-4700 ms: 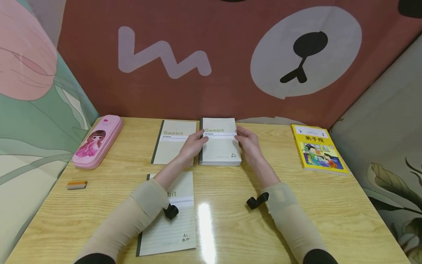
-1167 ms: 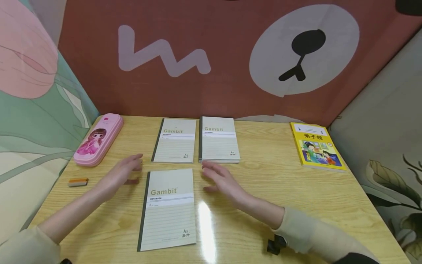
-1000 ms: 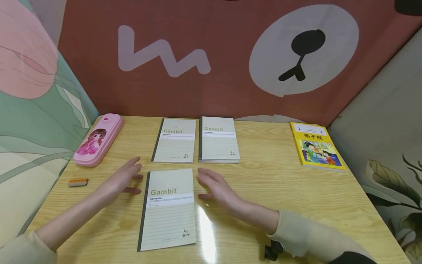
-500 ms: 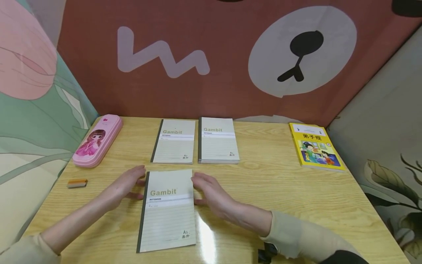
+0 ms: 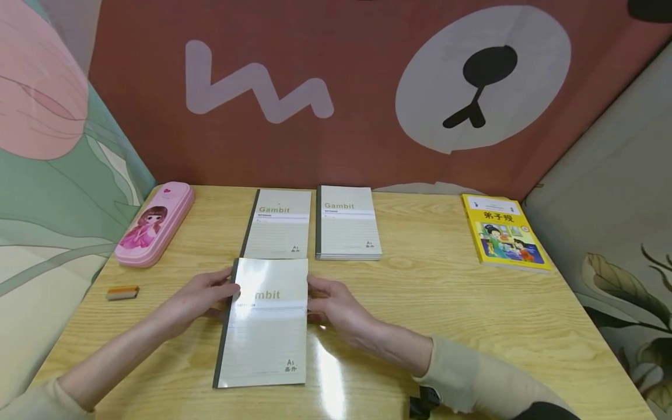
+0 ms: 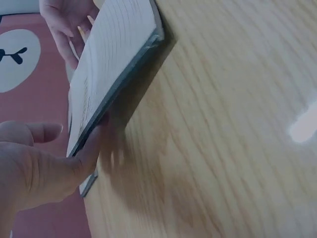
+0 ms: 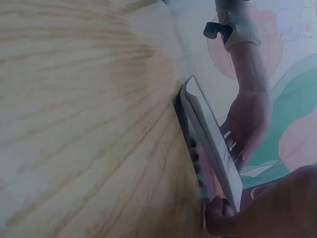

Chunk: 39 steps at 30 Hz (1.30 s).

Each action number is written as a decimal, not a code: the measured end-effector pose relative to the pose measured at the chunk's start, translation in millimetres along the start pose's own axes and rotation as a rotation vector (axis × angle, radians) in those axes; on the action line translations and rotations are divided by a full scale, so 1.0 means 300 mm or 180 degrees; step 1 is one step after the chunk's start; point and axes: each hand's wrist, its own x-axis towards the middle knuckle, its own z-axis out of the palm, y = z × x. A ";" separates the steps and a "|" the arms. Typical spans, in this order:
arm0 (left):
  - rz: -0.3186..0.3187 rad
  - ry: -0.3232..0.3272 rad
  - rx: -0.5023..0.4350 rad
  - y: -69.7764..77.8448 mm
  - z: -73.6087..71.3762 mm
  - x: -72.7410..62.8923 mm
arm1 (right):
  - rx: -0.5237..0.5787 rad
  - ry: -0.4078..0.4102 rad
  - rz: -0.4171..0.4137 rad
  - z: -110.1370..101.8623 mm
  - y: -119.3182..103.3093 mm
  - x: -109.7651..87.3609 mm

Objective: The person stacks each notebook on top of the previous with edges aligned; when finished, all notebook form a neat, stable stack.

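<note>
A Gambit notebook (image 5: pixel 265 344) with a dark spine is raised off the table between my two hands. My left hand (image 5: pixel 196 300) grips its spine side, the thumb over the cover near the upper left corner. On the opposite edge my right hand (image 5: pixel 343 312) pinches the notebook, fingers tucked partly under it and hidden in the head view. In the left wrist view, a shadow lies below the notebook's spine (image 6: pixel 119 84). The right wrist view shows a gap between the notebook's pages (image 7: pixel 210 136) and the tabletop.
Behind lie another notebook (image 5: pixel 278 233), overlapped at its lower edge by the held one, and a neat notebook stack (image 5: pixel 348 224). A pink pencil case (image 5: pixel 154 224) and an eraser (image 5: pixel 123 293) are at left. A yellow book (image 5: pixel 506 233) lies far right on the wooden table (image 5: pixel 472 315).
My hands have left the back stack, come to the sides of the front notebook and taken hold of it. The notebook has risen from the table and shifted slightly toward the back.
</note>
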 end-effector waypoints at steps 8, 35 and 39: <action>0.0277 -0.0154 -0.0225 0.048 0.007 0.012 | -0.0200 0.0211 -0.0107 -0.044 -0.029 0.023; 0.1002 0.0533 -0.2310 0.400 0.182 0.347 | 0.0959 0.1088 -0.0483 -0.381 -0.333 0.148; 0.1072 0.0563 -0.2507 0.427 0.218 0.396 | 0.1165 0.1254 -0.0519 -0.425 -0.336 0.173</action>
